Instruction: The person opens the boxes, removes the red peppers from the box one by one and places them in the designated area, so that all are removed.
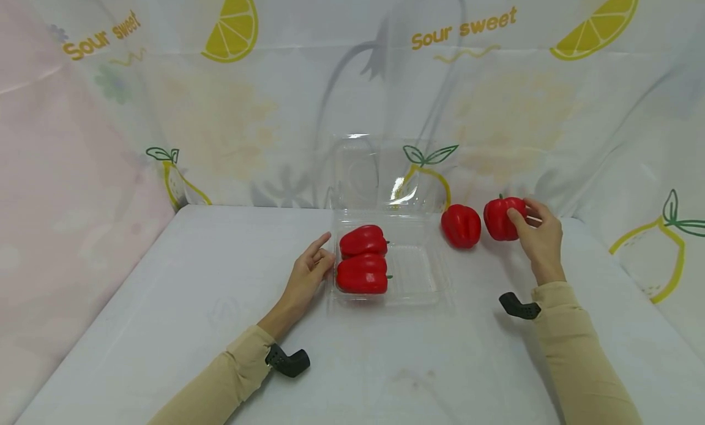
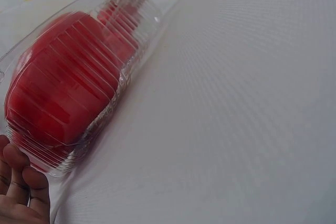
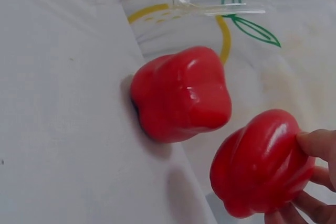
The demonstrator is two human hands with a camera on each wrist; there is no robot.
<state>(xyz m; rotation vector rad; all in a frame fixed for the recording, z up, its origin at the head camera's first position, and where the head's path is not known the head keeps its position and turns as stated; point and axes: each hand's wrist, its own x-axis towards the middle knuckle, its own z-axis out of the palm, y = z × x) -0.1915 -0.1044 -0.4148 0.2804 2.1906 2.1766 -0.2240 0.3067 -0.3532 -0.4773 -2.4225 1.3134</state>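
Observation:
My right hand (image 1: 541,238) grips a red bell pepper (image 1: 498,220) between thumb and fingers at the back right; its green stem points up. In the right wrist view that held pepper (image 3: 260,166) hangs over its own shadow. Just left of it, another red bell pepper (image 1: 461,226) lies on the table. Two more red peppers (image 1: 362,274) lie side by side in the left half of a clear plastic clamshell box (image 1: 418,269), stems to the right. At the box's left wall rests my left hand (image 1: 308,272), fingertips right at the side, fingers loosely bent.
The box's transparent lid (image 1: 358,174) stands raised at the back, against a printed curtain (image 1: 308,106) with lemon drawings. A white cloth covers the table (image 1: 220,327). Each sleeve carries a small black wrist device (image 1: 289,361).

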